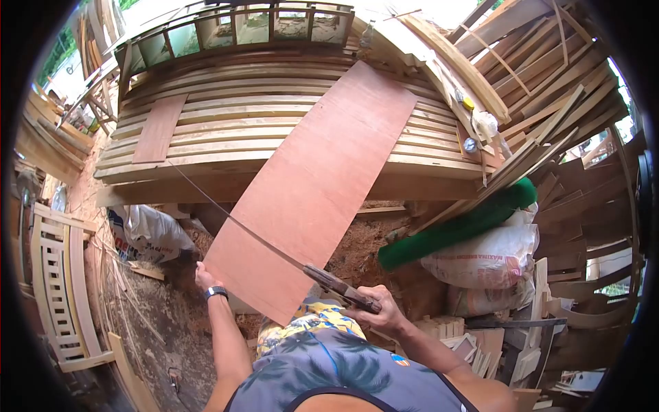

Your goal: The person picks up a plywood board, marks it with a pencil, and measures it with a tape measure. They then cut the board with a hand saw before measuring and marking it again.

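A long reddish plywood panel [312,178] lies slanted over a slatted wooden bench [240,120], its near end sticking out toward my body. At the panel's lower left corner, my left hand [204,276] is closed on the edge, with a watch on the wrist. My right hand [384,309] is wrapped round the handle of a long thin saw [329,280]. The saw's dark narrow blade runs up and left across the near part of the panel and past its left edge. Whether the teeth touch the wood cannot be made out.
A smaller plywood piece [160,128] rests on the bench's left. A tape measure [469,145] is at its right end. Below stand a green roll [460,223] and white sacks [491,254]. A slatted frame [62,288] stands at left; timber is stacked at right.
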Motion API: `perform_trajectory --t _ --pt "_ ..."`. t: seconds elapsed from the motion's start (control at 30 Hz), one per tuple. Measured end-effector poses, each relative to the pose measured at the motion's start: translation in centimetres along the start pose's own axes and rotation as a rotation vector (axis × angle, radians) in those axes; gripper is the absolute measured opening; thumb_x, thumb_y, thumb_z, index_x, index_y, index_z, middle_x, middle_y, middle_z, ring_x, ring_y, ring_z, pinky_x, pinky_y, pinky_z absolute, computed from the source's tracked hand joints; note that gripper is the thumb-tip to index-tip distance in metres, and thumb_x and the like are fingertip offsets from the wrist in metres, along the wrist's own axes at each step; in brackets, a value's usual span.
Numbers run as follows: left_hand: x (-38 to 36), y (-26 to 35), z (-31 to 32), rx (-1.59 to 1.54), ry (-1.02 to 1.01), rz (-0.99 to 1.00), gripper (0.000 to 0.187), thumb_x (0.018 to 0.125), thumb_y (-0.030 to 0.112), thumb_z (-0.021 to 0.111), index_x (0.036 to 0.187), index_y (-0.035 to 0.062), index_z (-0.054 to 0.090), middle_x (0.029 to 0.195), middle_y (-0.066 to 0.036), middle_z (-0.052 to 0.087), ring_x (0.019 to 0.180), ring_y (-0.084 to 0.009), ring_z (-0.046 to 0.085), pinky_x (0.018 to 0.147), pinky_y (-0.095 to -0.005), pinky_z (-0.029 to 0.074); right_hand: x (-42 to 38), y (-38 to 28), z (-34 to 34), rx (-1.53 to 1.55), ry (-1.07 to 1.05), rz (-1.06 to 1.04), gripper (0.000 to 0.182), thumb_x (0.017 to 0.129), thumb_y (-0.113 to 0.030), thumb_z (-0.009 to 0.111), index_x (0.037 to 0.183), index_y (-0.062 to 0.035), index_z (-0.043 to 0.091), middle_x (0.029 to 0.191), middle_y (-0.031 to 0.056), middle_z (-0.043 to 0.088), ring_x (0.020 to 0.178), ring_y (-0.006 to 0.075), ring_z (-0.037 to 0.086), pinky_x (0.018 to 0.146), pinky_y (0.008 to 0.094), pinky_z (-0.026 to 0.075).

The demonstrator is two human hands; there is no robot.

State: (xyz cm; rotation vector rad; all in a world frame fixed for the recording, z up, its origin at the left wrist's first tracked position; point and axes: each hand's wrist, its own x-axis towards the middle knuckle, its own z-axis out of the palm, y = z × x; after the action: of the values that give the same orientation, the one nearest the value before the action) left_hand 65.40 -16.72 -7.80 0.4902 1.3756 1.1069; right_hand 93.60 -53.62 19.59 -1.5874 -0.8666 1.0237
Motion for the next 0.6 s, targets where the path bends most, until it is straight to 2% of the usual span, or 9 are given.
perform_trajectory --t 0.07,0.17,0.23,0.27,0.43,0.5,0.57,0.6 --pt "-1.5 -0.8 1.8 0.028 0.031 -0.010 0.040 0.103 0.028 0.049 0.125 -0.0051 0.052 0.123 -0.021 0.061 0.109 -0.0334 0.063 0.096 -0.0505 0.053 0.2 0.9 0.8 -0.035 0.017 -0.030 0.028 0.081 -0.022 0.080 0.076 -0.0015 0.063 0.055 0.0037 0.044 0.051 0.0089 0.040 0.048 0.0301 0.033" --pt "-2.2 -3.3 3.6 0.013 0.003 -0.006 0.042 0.103 0.029 0.047 0.126 -0.0056 0.051 0.126 -0.022 0.059 0.110 -0.0341 0.063 0.096 -0.0505 0.053 0.5 0.1 2.3 -0.079 0.040 -0.036 0.028 0.082 -0.023 0.080 0.076 -0.0018 0.062 0.055 0.0033 0.042 0.051 0.0092 0.039 0.049 0.0306 0.032" --pt "-2.9 -4.0 4.0 0.087 0.013 -0.024 0.044 0.103 0.030 0.045 0.128 -0.0054 0.050 0.128 -0.022 0.057 0.112 -0.0348 0.061 0.097 -0.0509 0.052 0.6 -0.4 3.0 -0.177 -0.032 -0.047 0.021 0.082 -0.018 0.080 0.082 -0.0016 0.067 0.056 0.0063 0.051 0.049 0.0100 0.045 0.048 0.0297 0.036" --pt "-2.8 -4.1 4.1 0.067 0.006 -0.068 0.044 0.103 0.031 0.045 0.128 -0.0050 0.049 0.129 -0.022 0.057 0.113 -0.0354 0.061 0.098 -0.0512 0.052 0.8 -0.9 3.8 -0.141 -0.017 -0.046 0.026 0.082 -0.022 0.080 0.080 -0.0013 0.065 0.056 0.0053 0.045 0.052 0.0103 0.040 0.049 0.0317 0.033" --pt "-5.7 -2.7 5.3 -0.054 -0.024 -0.135 0.046 0.102 0.032 0.044 0.131 -0.0037 0.049 0.133 -0.022 0.055 0.115 -0.0367 0.060 0.099 -0.0519 0.051 0.7 -2.0 6.1 -0.148 -0.025 -0.052 0.024 0.082 -0.022 0.080 0.082 -0.0016 0.066 0.057 0.0089 0.046 0.051 0.0126 0.042 0.049 0.0327 0.037" --pt "-4.9 -4.1 4.6 -0.030 -0.031 -0.177 0.048 0.103 0.033 0.043 0.134 -0.0034 0.049 0.135 -0.021 0.054 0.117 -0.0347 0.059 0.102 -0.0493 0.050 0.7 -2.4 7.3 -0.174 -0.020 0.022 0.025 0.081 -0.022 0.080 0.082 -0.0013 0.066 0.056 0.0087 0.046 0.050 0.0131 0.042 0.048 0.0325 0.036" --pt "-5.8 -5.3 5.3 0.088 0.051 -0.131 0.051 0.103 0.035 0.042 0.136 -0.0029 0.049 0.137 -0.020 0.053 0.120 -0.0325 0.058 0.105 -0.0457 0.047 0.9 -2.6 8.1 -0.198 -0.029 0.025 0.026 0.081 -0.023 0.080 0.082 -0.0010 0.066 0.055 0.0083 0.045 0.049 0.0126 0.041 0.048 0.0324 0.036" --pt "-6.9 -5.3 5.5 0.004 0.031 -0.099 0.053 0.101 0.037 0.043 0.134 -0.0037 0.052 0.138 -0.019 0.054 0.121 -0.0308 0.057 0.107 -0.0428 0.045 1.0 -3.1 8.6 -0.179 -0.011 -0.005 0.027 0.081 -0.024 0.080 0.082 -0.0010 0.067 0.054 0.0081 0.045 0.049 0.0125 0.041 0.047 0.0324 0.036"
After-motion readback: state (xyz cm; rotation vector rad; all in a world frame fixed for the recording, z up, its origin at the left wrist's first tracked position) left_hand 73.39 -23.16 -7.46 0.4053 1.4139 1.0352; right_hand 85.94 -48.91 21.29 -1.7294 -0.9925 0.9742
